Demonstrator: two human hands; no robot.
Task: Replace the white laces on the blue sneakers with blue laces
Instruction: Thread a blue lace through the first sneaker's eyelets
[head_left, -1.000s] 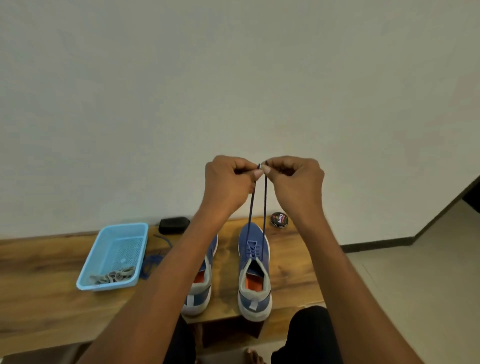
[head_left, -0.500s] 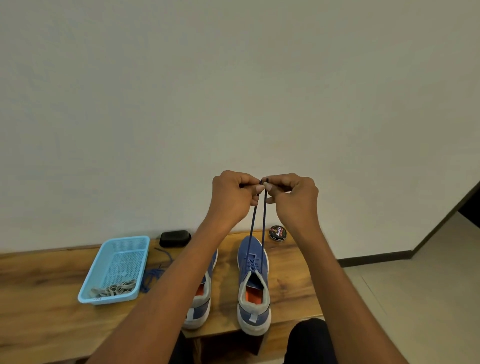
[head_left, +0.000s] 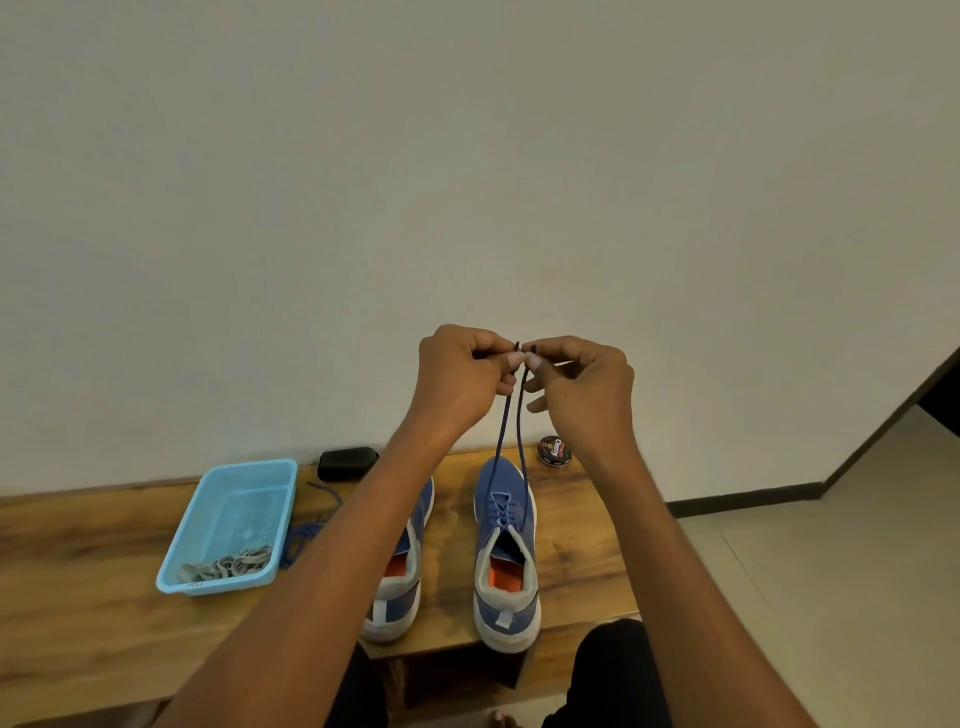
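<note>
- left hand (head_left: 457, 374) and right hand (head_left: 582, 384) raised, knuckles nearly touching, each pinching one end of the blue lace (head_left: 511, 441)
- both strands run taut down into right sneaker (head_left: 506, 551) on the table (head_left: 78, 597)
- left sneaker (head_left: 402, 582) beside it, partly behind left forearm
- far left: blue basket (head_left: 228, 525) holding white laces (head_left: 228, 564); spare blue lace (head_left: 304, 535) just right of it

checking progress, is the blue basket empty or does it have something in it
Not empty: the blue basket holds a small heap of pale laces at its near end.
</note>
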